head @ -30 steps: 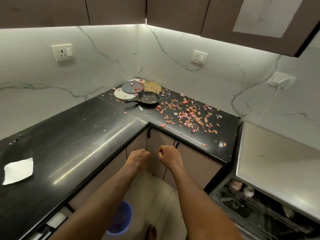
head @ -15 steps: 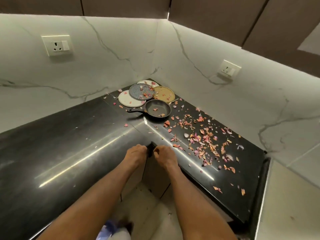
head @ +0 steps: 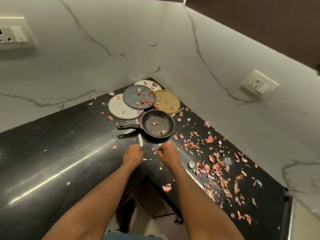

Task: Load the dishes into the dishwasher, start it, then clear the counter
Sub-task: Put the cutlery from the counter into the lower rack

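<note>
A small black frying pan (head: pixel 157 126) sits on the black counter (head: pixel 52 153) near the corner, handle pointing left. Behind it lie a white plate (head: pixel 121 108), a blue-grey plate (head: pixel 138 97), a yellow plate (head: pixel 167 101) and another white plate (head: pixel 147 83), overlapping and strewn with peels. A knife blade (head: pixel 140 141) sticks out from under the pan towards me. My left hand (head: pixel 133 155) and my right hand (head: pixel 167 155) hover over the counter just in front of the pan, fingers curled, holding nothing. The left hand's knuckles are close to the knife tip.
Pink and purple onion peels (head: pixel 216 163) cover the counter's right stretch. Marble walls meet behind the plates, with a socket on the left wall (head: pixel 12 34) and another on the right wall (head: pixel 258 84). The counter's inner corner edge lies under my forearms.
Both hands have risen from below the counter edge to above the counter and moved forward towards the pan. My view has come closer to the corner; the open dishwasher has left the frame.
</note>
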The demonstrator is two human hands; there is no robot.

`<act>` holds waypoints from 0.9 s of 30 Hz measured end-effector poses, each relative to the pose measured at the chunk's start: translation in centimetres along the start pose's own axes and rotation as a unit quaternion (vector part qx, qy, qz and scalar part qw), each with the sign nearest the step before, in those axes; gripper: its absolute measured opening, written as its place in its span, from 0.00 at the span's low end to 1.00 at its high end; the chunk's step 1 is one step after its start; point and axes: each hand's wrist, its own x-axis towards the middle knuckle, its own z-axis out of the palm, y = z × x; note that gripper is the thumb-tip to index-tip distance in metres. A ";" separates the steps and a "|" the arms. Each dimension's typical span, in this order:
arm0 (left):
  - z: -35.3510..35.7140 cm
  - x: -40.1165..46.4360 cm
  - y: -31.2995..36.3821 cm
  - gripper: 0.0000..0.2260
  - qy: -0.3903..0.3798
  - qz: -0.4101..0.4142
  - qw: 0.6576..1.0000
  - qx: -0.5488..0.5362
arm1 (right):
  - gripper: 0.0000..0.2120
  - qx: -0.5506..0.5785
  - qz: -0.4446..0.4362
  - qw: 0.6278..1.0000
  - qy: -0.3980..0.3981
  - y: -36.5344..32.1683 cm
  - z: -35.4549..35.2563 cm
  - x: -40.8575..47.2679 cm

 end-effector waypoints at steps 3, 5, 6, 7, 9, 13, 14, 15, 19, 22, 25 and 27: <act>0.3 3.7 0.1 0.08 0.031 -0.039 0.999 -0.020 | 0.09 -0.002 -0.002 1.000 -0.006 0.3 -0.5 3.7; 0.6 5.3 0.6 0.09 0.047 -0.049 0.997 -0.022 | 0.10 0.002 -0.002 1.000 -0.015 0.5 -0.4 5.7; 0.8 6.0 0.9 0.10 0.053 -0.051 0.997 -0.020 | 0.10 0.005 -0.003 1.000 -0.015 0.6 -0.3 6.5; 1.0 6.6 1.2 0.11 0.057 -0.055 0.997 -0.017 | 0.10 0.009 -0.005 1.000 -0.013 0.7 -0.1 7.4; 1.5 7.7 1.5 0.15 0.060 -0.066 0.996 -0.010 | 0.09 0.023 -0.010 1.000 -0.010 0.7 0.3 8.9; 2.1 9.7 2.1 0.23 0.085 -0.117 0.989 0.006 | 0.08 0.056 -0.029 0.998 -0.015 0.2 0.9 11.2; 2.2 10.0 2.4 0.24 0.090 -0.136 0.987 0.001 | 0.08 0.066 -0.029 0.997 -0.016 0.1 1.0 11.6; 2.2 10.3 2.6 0.26 0.093 -0.152 0.984 -0.005 | 0.07 0.076 -0.027 0.997 -0.014 0.1 1.1 11.9; 2.4 11.4 3.7 0.27 0.102 -0.188 0.977 -0.010 | 0.08 0.120 -0.016 0.992 0.024 0.5 1.2 13.2; 3.3 11.8 4.0 0.23 0.105 -0.213 0.971 -0.012 | 0.08 0.139 0.036 0.986 0.079 1.9 1.0 15.3; 4.1 11.9 4.4 0.18 0.110 -0.241 0.964 -0.032 | 0.07 0.170 0.093 0.967 0.162 3.0 -0.4 18.3; 4.2 12.2 4.7 0.18 0.101 -0.265 0.958 -0.045 | 0.07 0.162 0.109 0.962 0.189 3.6 -1.8 20.2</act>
